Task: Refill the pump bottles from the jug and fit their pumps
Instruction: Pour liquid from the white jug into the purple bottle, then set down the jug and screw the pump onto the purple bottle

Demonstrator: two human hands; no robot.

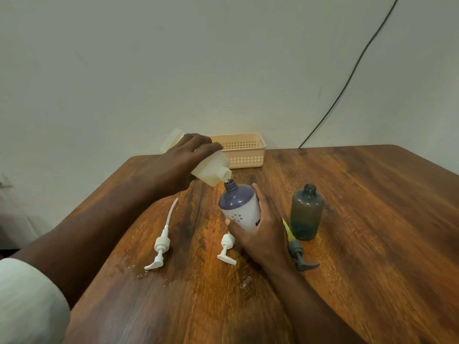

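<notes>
A: Wooden table (347, 219) under you, and your left arm reaches out across it, forearm angled up and to the right. Your left hand (183, 165) is wrapped around the pale jug (211, 170), tipping it so the spout points down at the mouth of the purple-and-white bottle (239, 207).

B: And your right hand (260, 232)?

A: It comes in from the lower right, wrist low. Its fingers and thumb curl around the lower half of that bottle, holding it tilted toward the jug. The spout sits just above the open neck; whether they touch, I can't tell.

B: Where are the other pieces?

A: The grey bottle (306, 212) stands upright and uncapped, just right of your right hand. Its grey pump (299, 254) lies in front of it. Two white pumps lie flat: one (160, 244) under your left forearm, the other (227, 248) just beside your right thumb. A peach basket (244, 151) sits against the wall.
</notes>
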